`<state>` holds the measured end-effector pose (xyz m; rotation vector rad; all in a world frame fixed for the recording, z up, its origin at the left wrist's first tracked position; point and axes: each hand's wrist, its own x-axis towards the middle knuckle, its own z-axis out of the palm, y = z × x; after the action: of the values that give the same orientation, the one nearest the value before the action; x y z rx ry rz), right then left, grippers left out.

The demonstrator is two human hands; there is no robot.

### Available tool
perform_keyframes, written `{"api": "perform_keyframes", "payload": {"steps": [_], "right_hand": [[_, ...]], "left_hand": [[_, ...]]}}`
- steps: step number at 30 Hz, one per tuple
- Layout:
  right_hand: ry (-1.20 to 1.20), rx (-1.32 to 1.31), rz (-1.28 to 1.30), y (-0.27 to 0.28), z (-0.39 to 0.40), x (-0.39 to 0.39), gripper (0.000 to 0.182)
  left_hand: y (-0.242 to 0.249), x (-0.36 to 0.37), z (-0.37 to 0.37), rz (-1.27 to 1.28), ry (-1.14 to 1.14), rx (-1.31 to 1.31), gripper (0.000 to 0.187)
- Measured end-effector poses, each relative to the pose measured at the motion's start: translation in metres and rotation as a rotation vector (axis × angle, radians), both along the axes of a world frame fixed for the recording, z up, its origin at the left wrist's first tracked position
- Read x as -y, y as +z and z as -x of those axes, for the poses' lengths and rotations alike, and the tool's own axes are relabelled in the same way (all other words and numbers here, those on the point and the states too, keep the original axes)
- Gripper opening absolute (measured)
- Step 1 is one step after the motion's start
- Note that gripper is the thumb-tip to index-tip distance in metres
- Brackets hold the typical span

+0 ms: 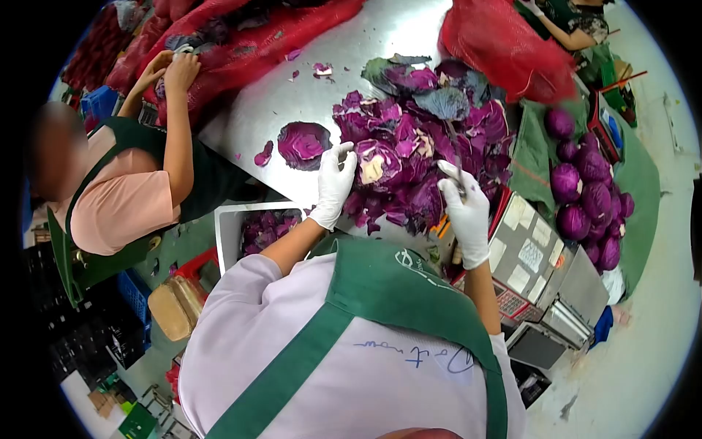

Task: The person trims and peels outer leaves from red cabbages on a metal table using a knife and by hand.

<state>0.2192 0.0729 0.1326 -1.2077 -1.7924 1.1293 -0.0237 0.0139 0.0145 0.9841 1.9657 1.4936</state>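
Note:
My left hand [335, 184], in a white glove, is at the left side of a red cabbage [374, 170] with a pale cut core. Its fingers are slightly curved and apart, fingertips right at the cabbage's edge. To the right, my gloved right hand [465, 208] is closed around a knife [455, 146], whose thin blade points away over the loose leaves. A pile of torn purple cabbage leaves [479, 139] surrounds the cabbage on the metal table [256, 135]. Left of my left hand lies another red cabbage piece [303, 145].
A white bin [228, 233] holding purple pieces stands below the table's left edge. At the left, a co-worker [124, 183] handles a red mesh sack [241, 44]. Whole red cabbages [589, 183] lie on green cloth at the right, beside a grey box [523, 245].

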Motion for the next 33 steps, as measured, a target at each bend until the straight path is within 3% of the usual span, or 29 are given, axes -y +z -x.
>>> {"api": "perform_keyframes", "payload": {"steps": [4,5,6,8,10,13,15,18,23,28,30,33], "right_hand": [[0.107,0.184,0.080,-0.025,0.014,-0.004,0.032],[0.126,0.207,0.055,-0.033,0.019,-0.006,0.033],[0.127,0.207,0.057,-0.040,0.023,-0.010,0.033],[0.225,0.354,-0.271,-0.048,0.032,-0.018,0.037],[0.255,0.424,-0.213,-0.044,0.042,-0.024,0.039],[0.277,0.512,-0.247,-0.044,0.057,-0.031,0.042],[0.337,0.742,-0.179,-0.033,0.067,-0.034,0.043],[0.345,0.760,-0.214,-0.046,0.072,-0.033,0.046],[0.339,0.783,-0.252,-0.049,0.075,-0.031,0.048],[0.310,0.841,-0.352,-0.052,0.074,-0.030,0.044],[0.154,0.643,-0.318,-0.064,0.073,-0.036,0.037],[0.141,0.687,-0.311,-0.067,0.068,-0.054,0.034]], "left_hand": [[-0.001,0.001,-0.003,0.079,-0.057,-0.005,0.045],[0.001,0.001,-0.004,0.103,-0.056,-0.040,0.052],[0.002,-0.001,-0.004,0.145,-0.081,0.045,0.073],[-0.007,-0.008,-0.008,0.148,-0.112,0.108,0.081],[-0.009,-0.010,-0.012,0.208,-0.165,0.108,0.100],[-0.005,-0.013,-0.017,0.232,-0.180,0.076,0.102],[-0.002,-0.011,-0.019,0.221,-0.187,0.069,0.102],[0.001,-0.007,-0.025,0.227,-0.179,-0.098,0.103],[0.005,-0.007,-0.027,0.271,-0.180,-0.061,0.102],[0.002,-0.008,-0.029,0.282,-0.176,-0.184,0.102],[0.000,-0.005,-0.031,0.251,-0.179,-0.215,0.102],[0.003,-0.001,-0.034,0.223,-0.191,-0.245,0.098]]}}
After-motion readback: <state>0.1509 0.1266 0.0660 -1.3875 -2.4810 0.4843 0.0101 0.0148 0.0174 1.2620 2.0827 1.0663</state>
